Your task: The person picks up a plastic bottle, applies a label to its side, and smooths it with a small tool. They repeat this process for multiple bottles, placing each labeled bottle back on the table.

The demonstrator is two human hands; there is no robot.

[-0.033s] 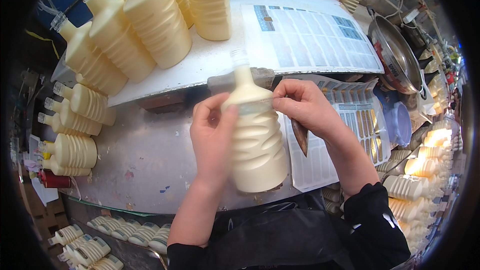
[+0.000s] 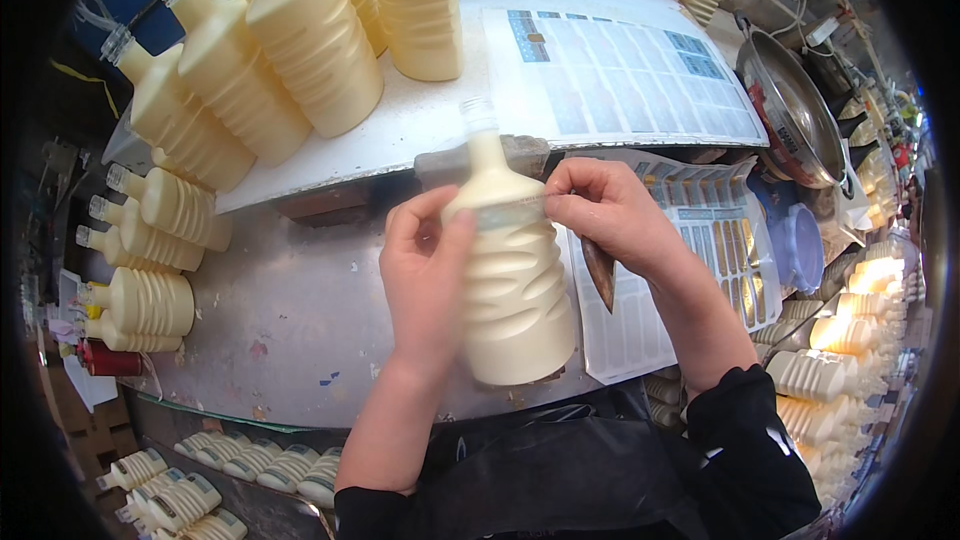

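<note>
A cream plastic bottle [image 2: 515, 290] with a ribbed body and a clear threaded neck lies in front of me, its neck pointing away over a grey block [image 2: 437, 166]. Across its shoulder stretches a thin translucent strip [image 2: 510, 212], like a label. My left hand [image 2: 425, 260] curls at the bottle's left side, its thumb on the strip's left end. At the other end, my right hand [image 2: 605, 205] pinches the strip between thumb and forefinger. A brown pointed tool [image 2: 599, 275] sticks out from under that hand's curled fingers.
Cream bottles [image 2: 310, 50] stand on the white raised shelf [image 2: 400, 125]; more lie at left [image 2: 150, 305]. Printed label sheets [image 2: 620, 75] cover the shelf's right part, beside a metal pan [image 2: 790, 105]. Another sheet [image 2: 625, 330] lies by my right arm. A purple tub [image 2: 800, 250] sits beyond it.
</note>
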